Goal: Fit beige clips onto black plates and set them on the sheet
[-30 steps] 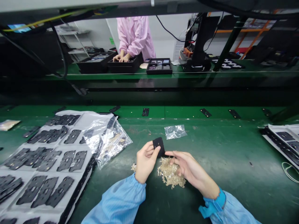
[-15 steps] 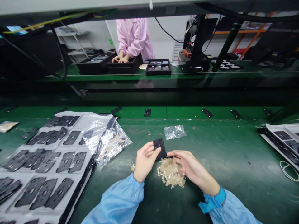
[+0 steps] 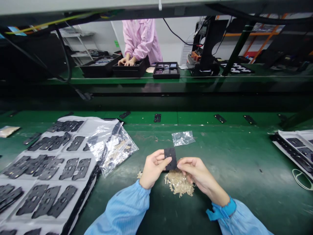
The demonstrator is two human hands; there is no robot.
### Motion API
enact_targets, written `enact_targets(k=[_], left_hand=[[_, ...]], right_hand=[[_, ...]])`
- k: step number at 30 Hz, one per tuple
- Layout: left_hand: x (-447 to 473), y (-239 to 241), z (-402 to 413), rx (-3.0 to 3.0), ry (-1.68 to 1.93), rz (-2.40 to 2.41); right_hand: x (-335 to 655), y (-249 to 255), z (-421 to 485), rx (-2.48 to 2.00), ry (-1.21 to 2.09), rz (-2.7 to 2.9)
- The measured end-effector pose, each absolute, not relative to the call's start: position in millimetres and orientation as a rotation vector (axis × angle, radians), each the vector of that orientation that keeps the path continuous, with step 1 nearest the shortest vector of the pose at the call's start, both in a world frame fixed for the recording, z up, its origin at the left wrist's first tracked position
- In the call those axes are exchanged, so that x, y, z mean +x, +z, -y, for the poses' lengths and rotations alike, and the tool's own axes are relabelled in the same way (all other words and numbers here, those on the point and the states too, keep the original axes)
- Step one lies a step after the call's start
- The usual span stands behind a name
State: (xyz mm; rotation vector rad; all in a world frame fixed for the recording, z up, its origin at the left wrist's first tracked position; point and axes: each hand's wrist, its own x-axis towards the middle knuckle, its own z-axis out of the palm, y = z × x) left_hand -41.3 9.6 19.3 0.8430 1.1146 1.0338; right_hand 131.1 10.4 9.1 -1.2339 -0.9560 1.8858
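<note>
My left hand (image 3: 154, 168) grips a flat black plastic part (image 3: 170, 159) with small holes, held upright between thumb and fingers above the bench. My right hand (image 3: 195, 169) is closed in a pinch at the part's lower right edge. Whatever sits between its fingertips is hidden or too small to name. Beneath both hands lies a loose pile of small beige pieces (image 3: 179, 183). A few similar beige scraps (image 3: 139, 174) are beside my left wrist.
Black parts lie in rows on a white compartment tray (image 3: 96, 151) at left, partly under a clear bag (image 3: 119, 151) of beige pieces. Behind is a small clear bag (image 3: 183, 138). Parts (image 3: 157, 117) dot the green strip (image 3: 188, 117). Another person (image 3: 141, 42) works across at black trays.
My right fingers have closed from a stretched pose into a pinch at the part's edge. The black part has lowered and shifted slightly right. Parts on the far strip have slid right.
</note>
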Motion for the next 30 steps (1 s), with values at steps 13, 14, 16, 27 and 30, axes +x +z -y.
enact_targets(k=[13,14,16,27,30], left_hand=[[-44,16,-11,0.860,1.008,-1.095],[-44,16,-11,0.863,1.000,-1.091],[-45,17,-11,0.867,0.984,-1.084],[-46,18,-10,0.861,0.981,-1.084],[-45,18,-10,0.853,0.998,-1.096]], right_hand=[[125,9,-6,-1.295,1.816,0.978],[125,8,-6,-1.296,1.811,0.989],[126,6,-6,-1.294,1.805,1.011],[123,2,-4,-1.233,1.813,1.025],[122,1,-3,-1.250,1.778,1.038]])
